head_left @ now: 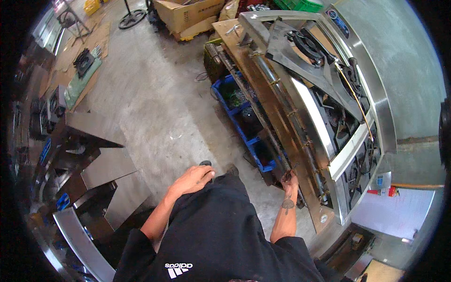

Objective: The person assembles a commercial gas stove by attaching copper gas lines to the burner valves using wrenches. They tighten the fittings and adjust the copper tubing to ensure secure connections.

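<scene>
Head view: right hand [291,179] grips a small tool [287,174] beside the stove's gas pipe [286,113].

The right hand [290,179], at lower right of centre, closes on something too small and dark to identify. The left hand's [191,180] fingertips partly cover a small dark object [205,163]. Contents of the blue crate [244,120] blur together.

A single head-worn fisheye view looks steeply down from standing height — the person's black-clad torso and forearms enter from the lower edge. It faces the grey concrete floor [155,108] ahead, with the long stainless-steel gas stove unit [376,94] close on the right, its straight edges bending toward the rim.
</scene>
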Available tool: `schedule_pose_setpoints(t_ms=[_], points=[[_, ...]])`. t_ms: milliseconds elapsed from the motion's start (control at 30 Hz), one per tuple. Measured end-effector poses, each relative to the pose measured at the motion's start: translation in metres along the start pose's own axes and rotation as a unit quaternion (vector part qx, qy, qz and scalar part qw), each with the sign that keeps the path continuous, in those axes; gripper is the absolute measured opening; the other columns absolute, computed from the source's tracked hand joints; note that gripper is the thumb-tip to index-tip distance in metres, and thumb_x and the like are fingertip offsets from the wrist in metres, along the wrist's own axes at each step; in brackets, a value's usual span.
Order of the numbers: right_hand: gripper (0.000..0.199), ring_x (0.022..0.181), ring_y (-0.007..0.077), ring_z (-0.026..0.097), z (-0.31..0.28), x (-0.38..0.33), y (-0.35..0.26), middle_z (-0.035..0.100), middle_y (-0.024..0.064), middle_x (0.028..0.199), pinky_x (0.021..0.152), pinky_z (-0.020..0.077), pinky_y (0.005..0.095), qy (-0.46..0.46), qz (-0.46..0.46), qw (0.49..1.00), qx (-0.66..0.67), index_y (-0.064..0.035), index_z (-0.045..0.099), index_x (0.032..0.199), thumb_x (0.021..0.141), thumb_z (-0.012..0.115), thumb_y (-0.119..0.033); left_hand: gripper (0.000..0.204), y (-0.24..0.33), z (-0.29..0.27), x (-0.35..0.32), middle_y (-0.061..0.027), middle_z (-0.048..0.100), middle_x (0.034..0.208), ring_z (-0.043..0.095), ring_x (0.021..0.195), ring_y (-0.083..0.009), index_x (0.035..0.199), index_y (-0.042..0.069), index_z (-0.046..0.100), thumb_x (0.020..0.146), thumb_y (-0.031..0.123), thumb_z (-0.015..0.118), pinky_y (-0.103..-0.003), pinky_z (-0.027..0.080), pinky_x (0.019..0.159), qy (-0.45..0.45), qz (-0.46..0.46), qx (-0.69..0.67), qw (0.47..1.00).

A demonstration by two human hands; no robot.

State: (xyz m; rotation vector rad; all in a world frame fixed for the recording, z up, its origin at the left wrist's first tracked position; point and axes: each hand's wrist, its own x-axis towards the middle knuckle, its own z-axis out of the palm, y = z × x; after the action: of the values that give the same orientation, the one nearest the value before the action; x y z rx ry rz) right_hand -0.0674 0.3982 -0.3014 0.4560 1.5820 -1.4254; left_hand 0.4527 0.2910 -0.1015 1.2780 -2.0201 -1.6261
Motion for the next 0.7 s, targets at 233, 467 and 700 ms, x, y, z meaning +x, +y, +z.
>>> schedule_pose_setpoints(t_ms=[233, 467, 700], points=[[0.013, 0.086, 0.016, 0.058, 0.002, -0.024, 0.006, 0.066, 0.0024, 0.099, 0.074, 0.0479, 0.0361, -0.014, -0.093, 0.992, 0.084, -0.0125, 0.065, 0.109, 0.104, 0.07, -0.023, 0.035, 0.0, -0.037, 0.102, -0.0261, 0.07, 0.097, 0.067, 0.093, -0.0467, 0.108, -0.002, 0.068, 0.11, 0.028, 0.05, -0.053, 0.051, 0.082, -0.03, 0.094, 0.097, 0.99], [0.019, 0.095, 0.0175, 0.06, -0.004, -0.023, 0.025, 0.067, 0.0034, 0.106, 0.083, 0.0521, 0.0405, -0.012, -0.058, 0.983, 0.175, -0.0141, 0.066, 0.118, 0.1, 0.074, -0.016, 0.032, 0.032, -0.088, 0.225, -0.0244, 0.071, 0.096, 0.067, 0.093, -0.0456, 0.109, -0.002, 0.068, 0.109, 0.026, 0.052, -0.053, 0.052, 0.082, 0.006, 0.105, 0.082, 0.991], [0.01, 0.088, 0.0175, 0.061, 0.009, -0.033, 0.019, 0.066, 0.0026, 0.095, 0.077, 0.0523, 0.0366, 0.015, -0.068, 0.99, 0.121, -0.0142, 0.065, 0.107, 0.102, 0.07, -0.021, 0.034, 0.023, -0.17, 0.302, -0.0155, 0.076, 0.098, 0.072, 0.09, -0.0352, 0.114, -0.001, 0.071, 0.109, 0.028, 0.053, -0.046, 0.054, 0.082, 0.062, 0.009, 0.069, 0.996]])
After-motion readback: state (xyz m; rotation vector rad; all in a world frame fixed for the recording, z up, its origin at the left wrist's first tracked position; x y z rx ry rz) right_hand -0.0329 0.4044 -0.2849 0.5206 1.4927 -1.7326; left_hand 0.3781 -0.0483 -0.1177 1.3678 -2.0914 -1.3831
